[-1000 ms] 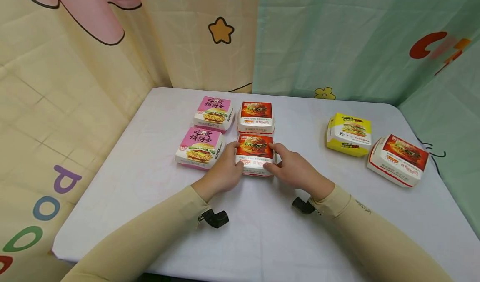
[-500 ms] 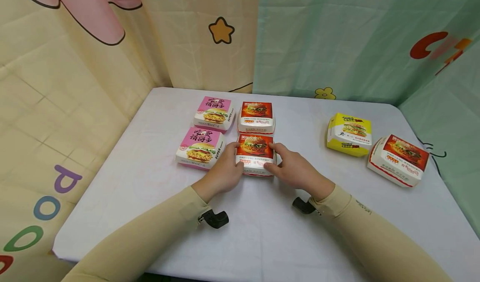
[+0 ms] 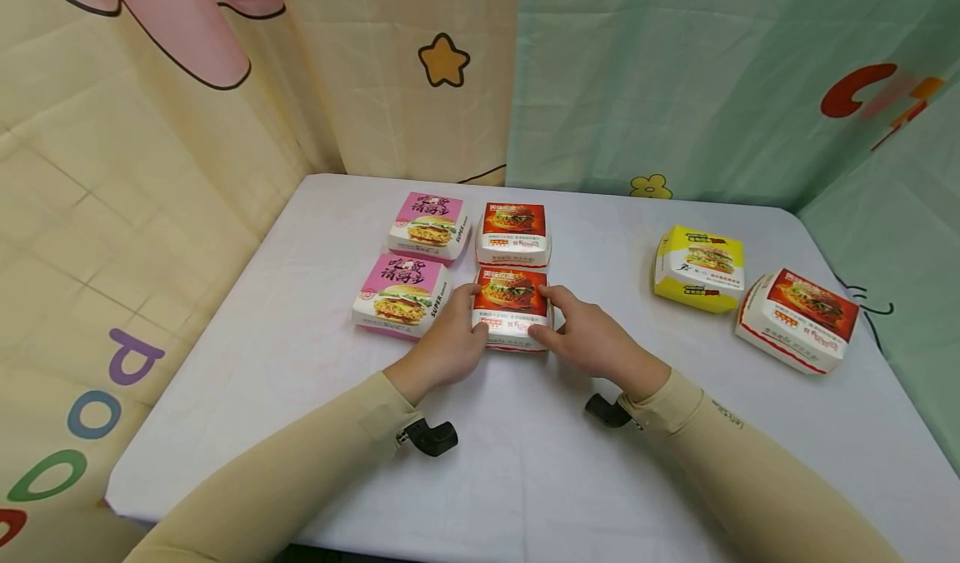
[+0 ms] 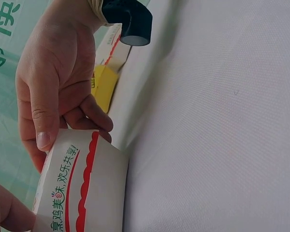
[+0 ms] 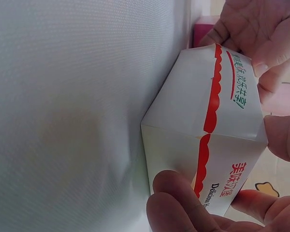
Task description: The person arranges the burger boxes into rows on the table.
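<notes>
- Red-and-white burger box (image 3: 512, 306) sits on the white table (image 3: 517, 471), closed, contents hidden; my left hand (image 3: 452, 341) and right hand (image 3: 583, 332) grip its opposite sides.
- Around it, all closed: a matching box (image 3: 513, 234) just behind, two pink-topped boxes (image 3: 401, 295) leftward; well to the right, a yellow box (image 3: 699, 268) and another red-topped box (image 3: 798, 321).
- Only my right wrist view shows "Delicious" on the held box's side.

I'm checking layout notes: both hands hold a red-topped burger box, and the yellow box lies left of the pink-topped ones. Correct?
No: the head view shows the yellow box right of the pink-topped boxes. Both hands do hold a red-topped burger box.
</notes>
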